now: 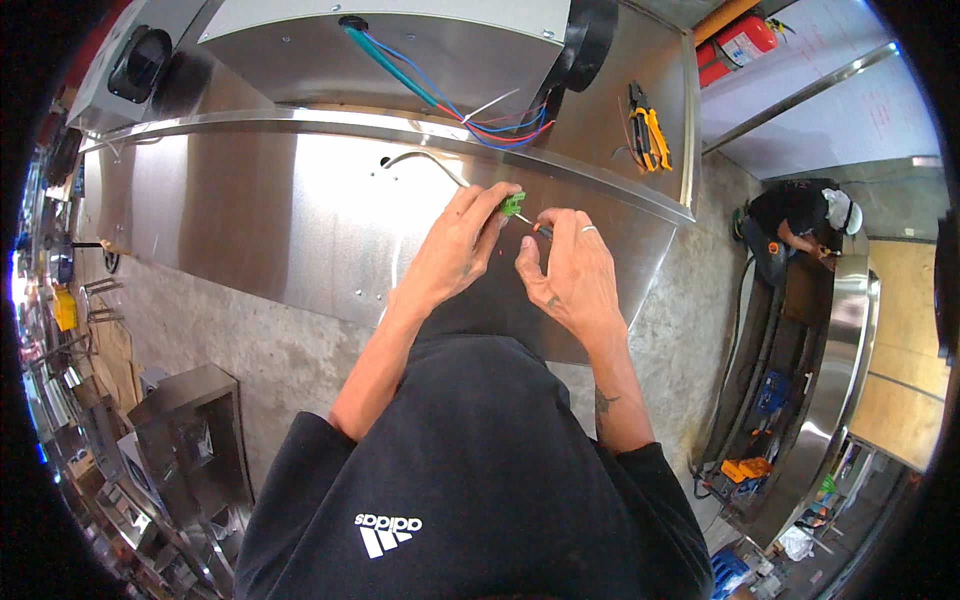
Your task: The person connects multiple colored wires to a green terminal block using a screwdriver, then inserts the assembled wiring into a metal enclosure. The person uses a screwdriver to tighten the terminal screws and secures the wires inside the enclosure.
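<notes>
My left hand (pixel 462 245) pinches a small green terminal connector (pixel 514 204) between thumb and fingers, above a stainless steel surface (pixel 330 200). A pale cable (pixel 422 156) comes out of a hole in that steel and runs to the fingers of this hand. In my right hand (pixel 580 270) is a small screwdriver (pixel 543 231) with an orange and dark handle. Its thin shaft points up and left at the green connector; whether the tip sits inside a screw is too small to tell. The palm largely hides the screwdriver's handle.
Beyond the raised steel lip stands a metal box (pixel 460 70) with loose blue, red and green wires (pixel 440 100). Yellow-and-black pliers (pixel 650 130) lie to its right. A fire extinguisher (pixel 738 48) is at the far right. Another person (pixel 795 225) crouches by a steel frame.
</notes>
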